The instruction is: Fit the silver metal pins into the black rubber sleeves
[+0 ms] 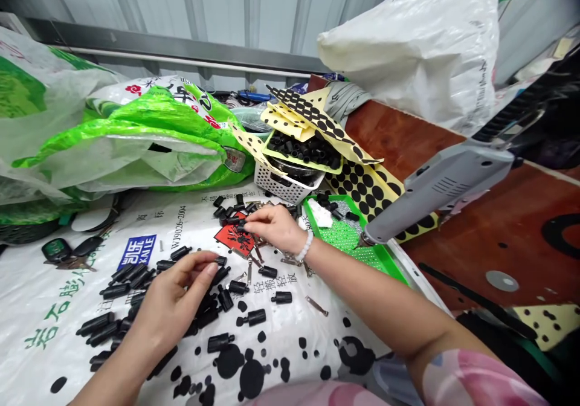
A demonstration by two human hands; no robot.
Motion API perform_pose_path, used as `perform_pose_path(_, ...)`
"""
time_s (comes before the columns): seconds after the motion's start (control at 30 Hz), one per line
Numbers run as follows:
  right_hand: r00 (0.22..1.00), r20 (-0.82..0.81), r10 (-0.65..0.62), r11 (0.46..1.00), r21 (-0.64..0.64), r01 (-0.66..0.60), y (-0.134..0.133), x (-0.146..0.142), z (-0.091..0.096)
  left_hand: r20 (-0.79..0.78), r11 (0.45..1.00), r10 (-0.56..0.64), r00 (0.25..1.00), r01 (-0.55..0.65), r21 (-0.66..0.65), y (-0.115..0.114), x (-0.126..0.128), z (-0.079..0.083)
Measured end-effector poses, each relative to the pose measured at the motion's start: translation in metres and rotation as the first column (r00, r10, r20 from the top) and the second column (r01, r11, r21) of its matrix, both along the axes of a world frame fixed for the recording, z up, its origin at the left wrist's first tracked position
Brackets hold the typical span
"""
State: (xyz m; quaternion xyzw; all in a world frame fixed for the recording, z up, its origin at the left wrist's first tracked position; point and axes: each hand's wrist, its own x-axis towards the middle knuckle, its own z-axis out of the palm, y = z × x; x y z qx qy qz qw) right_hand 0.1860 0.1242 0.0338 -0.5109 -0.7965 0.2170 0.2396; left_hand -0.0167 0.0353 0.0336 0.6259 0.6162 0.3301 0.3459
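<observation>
The right hand (276, 228) pinches a black cap (240, 227); the left hand (174, 300), fingertips pinched together, is over loose caps (113, 289) on the surface (299, 324).

Left hand (170, 300) near, right hand (274, 228) farther forward, fingertips together.

reddish-brown wooden table (480, 231), left part under a spread white printed woven sack (67, 297). scattered on the sack: small black plastic cylinders (254, 317), thin metal clips (316, 305), a black key fob (57, 250). farther back: white slotted plastic basket (281, 186), green plastic tray (385, 261), yellow sheets of black dots (362, 183).
</observation>
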Motion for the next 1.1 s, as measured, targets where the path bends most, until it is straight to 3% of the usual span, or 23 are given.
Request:
perform_pose_path(0.07, 0.987, -0.142, 0.081, 0.996, -0.036, -0.087, -0.014, -0.013, -0.003, 0.234, 0.996, -0.015, 0.972, 0.036, -0.084, 0.007, 0.014, -0.001)
perform_pose_path(0.1, 0.941, -0.315, 0.12, 0.987, -0.065, -0.148, -0.02, -0.019, -0.006, 0.319, 0.991, -0.019, 0.947, 0.059, -0.117, 0.01, 0.019, -0.002)
perform_pose_path(0.17, 0.852, -0.5, 0.157, 0.967, -0.097, -0.235, -0.026, -0.028, -0.01, 0.421, 0.982, -0.012, 0.907, 0.091, -0.167, 0.013, 0.022, -0.005)
perform_pose_path(0.2, 0.836, -0.518, 0.181, 0.957, -0.104, -0.272, -0.025, -0.03, -0.011, 0.445, 0.978, 0.001, 0.896, 0.093, -0.189, 0.013, 0.021, -0.006)
perform_pose_path(0.23, 0.868, -0.448, 0.214, 0.953, -0.098, -0.285, -0.023, -0.032, -0.011, 0.456, 0.974, 0.022, 0.89, 0.084, -0.211, 0.013, 0.018, -0.008)
perform_pose_path(0.3, 0.954, -0.16, 0.254, 0.963, -0.05, -0.264, -0.015, -0.032, -0.01, 0.436, 0.968, 0.082, 0.896, 0.032, -0.248, 0.009, 0.011, -0.011)
perform_pose_path(0.4, 0.965, 0.2, 0.17, 0.981, 0.053, -0.184, 0.002, -0.031, -0.012, 0.35, 0.967, 0.145, 0.925, -0.058, -0.247, 0.001, 0.0, -0.016)
perform_pose_path(0.57, 0.933, 0.332, 0.14, 0.983, 0.069, -0.172, 0.017, -0.037, -0.026, 0.176, 0.991, 0.101, 0.979, -0.084, -0.105, -0.01, -0.009, -0.023)
perform_pose_path(0.7, 0.937, 0.322, 0.134, 0.986, 0.055, -0.16, 0.015, -0.035, -0.022, -0.09, 0.997, 0.071, 0.993, -0.068, 0.041, -0.011, -0.011, -0.02)
perform_pose_path(0.83, 0.972, 0.189, 0.142, 0.988, 0.04, -0.152, -0.002, -0.03, -0.006, -0.229, 0.994, 0.027, 0.973, -0.001, 0.111, -0.012, -0.005, -0.012)
perform_pose_path(0.9, 0.984, -0.044, 0.175, 0.984, -0.023, -0.176, -0.016, -0.029, -0.002, -0.256, 0.992, -0.006, 0.967, 0.037, 0.117, -0.012, 0.0, -0.007)
perform_pose_path(1.0, 0.829, -0.543, 0.134, 0.957, -0.146, -0.25, -0.039, -0.029, -0.002, -0.31, 0.985, -0.074, 0.948, 0.117, 0.123, -0.014, 0.007, -0.001)
perform_pose_path(1.03, 0.778, -0.618, 0.11, 0.952, -0.16, -0.262, -0.045, -0.028, -0.002, -0.329, 0.981, -0.099, 0.939, 0.146, 0.124, -0.014, 0.009, 0.001)
perform_pose_path(1.1, 0.775, -0.623, 0.106, 0.959, -0.142, -0.246, -0.055, -0.024, -0.002, -0.359, 0.976, -0.133, 0.924, 0.185, 0.114, -0.016, 0.01, 0.005)
